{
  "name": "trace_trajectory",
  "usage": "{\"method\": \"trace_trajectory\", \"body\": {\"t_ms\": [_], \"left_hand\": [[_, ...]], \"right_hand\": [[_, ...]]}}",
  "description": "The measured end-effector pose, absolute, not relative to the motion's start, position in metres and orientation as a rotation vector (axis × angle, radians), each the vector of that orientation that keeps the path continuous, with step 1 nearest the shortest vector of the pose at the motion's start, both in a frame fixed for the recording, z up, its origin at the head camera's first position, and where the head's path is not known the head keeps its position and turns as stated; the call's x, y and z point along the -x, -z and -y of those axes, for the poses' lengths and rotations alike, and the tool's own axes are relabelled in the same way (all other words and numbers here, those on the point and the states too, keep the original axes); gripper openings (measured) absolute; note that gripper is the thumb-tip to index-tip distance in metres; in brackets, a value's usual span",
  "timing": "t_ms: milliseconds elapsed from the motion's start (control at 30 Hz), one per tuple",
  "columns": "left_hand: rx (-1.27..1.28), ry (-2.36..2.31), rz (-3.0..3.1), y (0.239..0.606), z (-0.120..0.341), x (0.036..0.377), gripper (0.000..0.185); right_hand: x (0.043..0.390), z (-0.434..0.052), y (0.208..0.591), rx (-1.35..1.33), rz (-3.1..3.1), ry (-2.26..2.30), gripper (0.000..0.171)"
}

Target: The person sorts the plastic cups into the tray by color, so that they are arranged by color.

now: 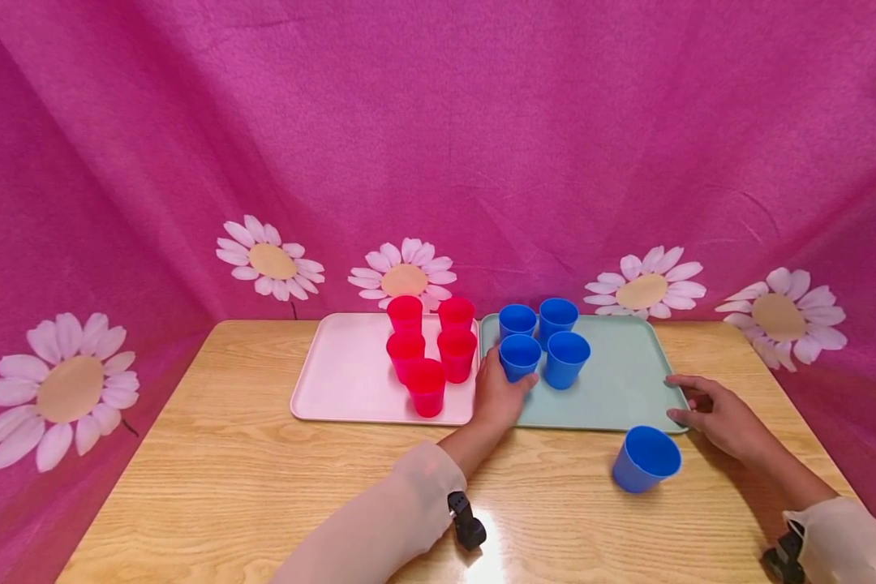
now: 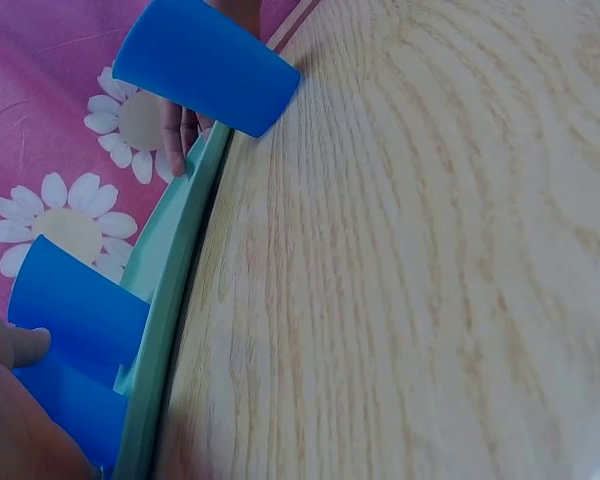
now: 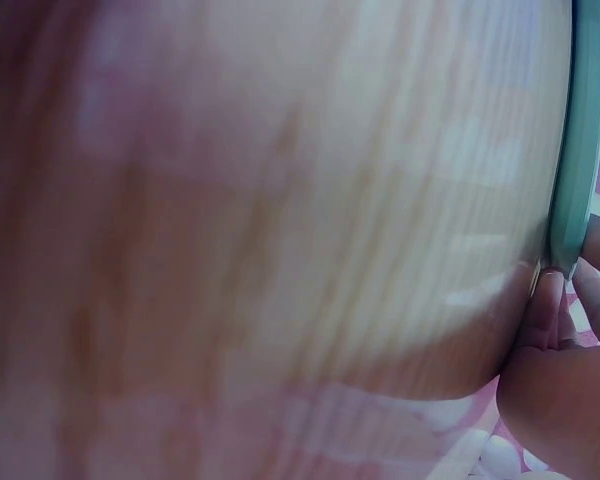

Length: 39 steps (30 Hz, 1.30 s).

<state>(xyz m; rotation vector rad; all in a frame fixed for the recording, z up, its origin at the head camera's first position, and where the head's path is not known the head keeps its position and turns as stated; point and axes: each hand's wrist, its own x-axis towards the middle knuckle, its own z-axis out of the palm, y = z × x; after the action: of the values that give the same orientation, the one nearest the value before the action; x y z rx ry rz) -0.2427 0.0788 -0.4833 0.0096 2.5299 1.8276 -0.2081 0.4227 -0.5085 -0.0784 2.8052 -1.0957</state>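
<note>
My left hand [image 1: 498, 396] holds a blue cup [image 1: 520, 369] by its side, at the front left of the green tray [image 1: 620, 393]. Three more upright blue cups stand close by on that tray, one of them the nearby front cup [image 1: 565, 371]. At the tray's right front corner my right hand [image 1: 723, 422] grips the rim with thumb and fingers; in the right wrist view its fingers [image 3: 542, 310] meet the tray's edge [image 3: 578, 150]. Another blue cup [image 1: 644, 462] stands on the table in front of the tray.
A pink tray [image 1: 336, 373] lies against the green tray's left side, carrying several red cups [image 1: 425, 391] on its right half. Both trays rest on a wooden table [image 1: 226, 478]. Behind hangs a magenta cloth [image 1: 438, 146] with daisies.
</note>
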Motion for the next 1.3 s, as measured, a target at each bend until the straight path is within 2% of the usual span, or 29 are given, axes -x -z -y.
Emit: {"method": "trace_trajectory", "body": {"t_ms": [200, 500, 1300], "left_hand": [[-0.050, -1.822, -2.542, 0.483, -0.077, 0.237, 0.081], [0.031, -1.799, -2.496, 0.482, -0.072, 0.227, 0.088], [-0.036, -1.811, -2.446, 0.479, -0.071, 0.186, 0.088]], "right_hand": [[0.208, -0.423, 0.509, 0.081, -2.812, 1.088, 0.060], [0.207, -0.422, 0.508, 0.082, -2.802, 1.093, 0.061], [0.206, -0.421, 0.506, 0.074, -2.816, 1.082, 0.060]]}}
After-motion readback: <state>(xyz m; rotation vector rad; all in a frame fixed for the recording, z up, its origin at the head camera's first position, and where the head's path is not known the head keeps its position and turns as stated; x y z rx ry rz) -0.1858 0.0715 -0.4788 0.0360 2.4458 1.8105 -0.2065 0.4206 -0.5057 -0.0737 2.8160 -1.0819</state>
